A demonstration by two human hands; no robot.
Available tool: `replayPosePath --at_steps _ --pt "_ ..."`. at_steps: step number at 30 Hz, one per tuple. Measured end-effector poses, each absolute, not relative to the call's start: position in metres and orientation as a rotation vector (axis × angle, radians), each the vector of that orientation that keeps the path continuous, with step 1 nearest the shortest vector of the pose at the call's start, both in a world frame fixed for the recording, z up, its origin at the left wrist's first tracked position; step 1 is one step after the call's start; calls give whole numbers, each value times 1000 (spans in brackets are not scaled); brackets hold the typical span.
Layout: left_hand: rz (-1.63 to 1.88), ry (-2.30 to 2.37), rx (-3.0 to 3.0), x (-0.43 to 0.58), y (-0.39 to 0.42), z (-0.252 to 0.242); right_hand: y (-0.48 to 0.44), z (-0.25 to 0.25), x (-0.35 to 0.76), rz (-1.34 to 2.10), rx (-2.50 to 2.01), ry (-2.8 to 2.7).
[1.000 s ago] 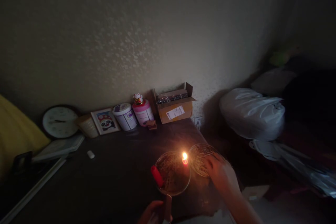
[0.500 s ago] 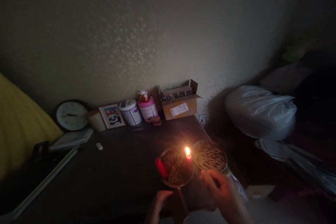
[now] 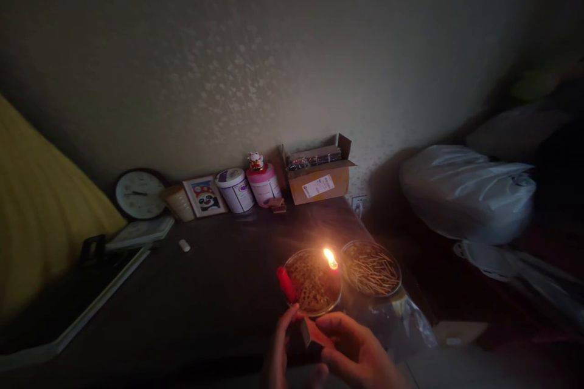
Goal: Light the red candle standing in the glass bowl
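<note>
Holding a small box (image 3: 312,334) with both hands right at the near edge of the table (image 3: 205,298). The left hand (image 3: 279,349) has its fingertips pinched on the left end, and the right hand (image 3: 360,355) is closed over the right end, so both are clamped on the box and it sits up off the table between them. It's too dark to say what kind of box it is.

Just past the hands is a round dish (image 3: 305,253) of brownish stuff I can't make out. A lit candle (image 3: 333,264) stands at its right rim and an unlit red candle (image 3: 287,284) leans on its left rim. Touching that dish on the right is a second dish (image 3: 396,268) full of thin pale sticks (image 3: 370,268).

Along the wall at the back of the table there's a clock (image 3: 140,194), a framed panda picture (image 3: 205,196), a white tub (image 3: 235,189), a pink tub (image 3: 264,183) with a little figure on top, and an open cardboard box (image 3: 319,181). A big white bag (image 3: 465,191) sits off to the right, well apart from the table.
</note>
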State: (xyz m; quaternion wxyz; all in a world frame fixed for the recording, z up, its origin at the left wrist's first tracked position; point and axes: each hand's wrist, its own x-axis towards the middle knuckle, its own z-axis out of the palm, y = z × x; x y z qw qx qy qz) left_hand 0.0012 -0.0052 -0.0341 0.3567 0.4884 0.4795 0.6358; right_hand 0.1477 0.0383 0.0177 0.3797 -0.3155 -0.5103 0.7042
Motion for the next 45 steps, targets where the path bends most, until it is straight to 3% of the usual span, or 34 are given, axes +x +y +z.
replayPosePath --at_steps 4,14,26,37,45 --pt "1693 995 1092 6 0 -31 39 14 149 1666 -860 -1373" --pt "1848 1251 901 12 -2 -10 45 -1 148 1886 -603 -1149" --pt "1703 1207 984 7 -4 -6 48 2 150 2005 -649 -1175" --pt "1323 1146 951 -1 9 -20 42 -6 148 1461 -1154 -1437" --pt "1621 963 935 3 6 -38 46 -1 149 1421 -1255 -1384"
